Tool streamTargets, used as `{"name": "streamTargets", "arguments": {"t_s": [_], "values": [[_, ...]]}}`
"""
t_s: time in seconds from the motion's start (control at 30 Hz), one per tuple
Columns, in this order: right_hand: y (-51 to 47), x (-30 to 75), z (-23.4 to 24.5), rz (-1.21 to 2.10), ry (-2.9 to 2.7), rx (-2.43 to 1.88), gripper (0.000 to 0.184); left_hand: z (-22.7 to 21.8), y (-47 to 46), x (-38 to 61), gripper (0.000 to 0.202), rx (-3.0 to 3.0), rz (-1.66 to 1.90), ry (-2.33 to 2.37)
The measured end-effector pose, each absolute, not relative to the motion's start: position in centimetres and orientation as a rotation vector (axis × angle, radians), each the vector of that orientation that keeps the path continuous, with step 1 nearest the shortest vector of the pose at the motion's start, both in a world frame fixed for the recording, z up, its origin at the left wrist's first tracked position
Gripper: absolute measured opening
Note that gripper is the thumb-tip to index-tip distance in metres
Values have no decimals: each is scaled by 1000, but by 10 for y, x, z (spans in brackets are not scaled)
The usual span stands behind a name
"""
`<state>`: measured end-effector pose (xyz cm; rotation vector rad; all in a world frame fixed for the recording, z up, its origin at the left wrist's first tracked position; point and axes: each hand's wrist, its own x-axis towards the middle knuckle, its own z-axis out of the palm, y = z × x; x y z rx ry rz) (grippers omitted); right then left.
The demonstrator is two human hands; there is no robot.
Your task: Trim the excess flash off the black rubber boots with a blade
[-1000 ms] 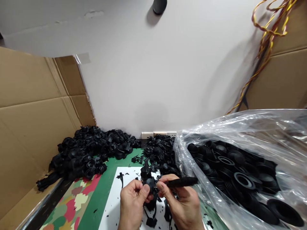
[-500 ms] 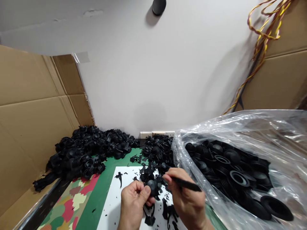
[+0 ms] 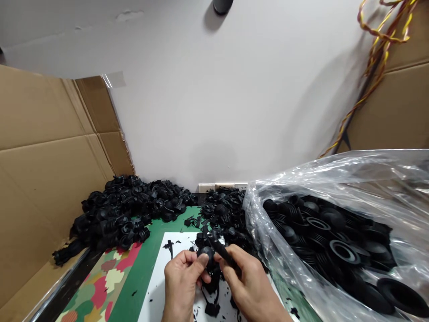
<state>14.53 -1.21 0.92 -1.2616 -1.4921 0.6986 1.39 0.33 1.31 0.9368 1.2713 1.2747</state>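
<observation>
Holds small blk domed part in L hand, clamped btwn thumb & fingers, w/ rounded face showing past thumb tip. Has slim blk tool gripped in R hand, slanting up & to L from the fingers; can't tell exactly where its upper end stops, blk on blk. Has both hands close tog. but not clasped, w/ part in the gap btwn: right at L thumb tip, just beside R fingertips. Can't tell if R fingers also touch part.

Under & around hands: white sheet, littered w/ blk offcuts, some strip-like, some mere specks. Below sheet, green mat on desk, w/ camo-print strip along mat's L side.

Just beyond hands, nr wall: pile of blk scraps, thin & ragged. Farther L, bigger heap of ribbed blk pcs, up against cardboard. To R of hands, clear plastic bag, open toward hands, w/ many blk rubber parts inside, incl. ribbed, domed & ring-shaped ones.

Farthest out: pale wall w/ socket strip low down behind scraps, and dark rounded obj. cut off at top edge. Upper R: twisted yellow-brown cable, hanging in front of more brown board.
</observation>
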Motion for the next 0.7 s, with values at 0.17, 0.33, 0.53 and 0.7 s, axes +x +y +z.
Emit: {"name": "streamTargets", "arguments": {"t_s": [0.17, 0.33, 0.53, 0.7], "values": [[-10, 138, -1, 640, -1469, -1324, 24, 12, 4, 14, 29, 940, 1251, 1276], [-10, 140, 4, 748, -1447, -1384, 26, 11, 6, 14, 35, 913, 1279, 1173], [-10, 143, 9, 776, -1467, -1417, 25, 9, 8, 14, 45, 961, 1322, 1102], [-9, 144, 12, 741, -1613, -1431, 21, 5, 8, 16, 42, 964, 1337, 1082]]}}
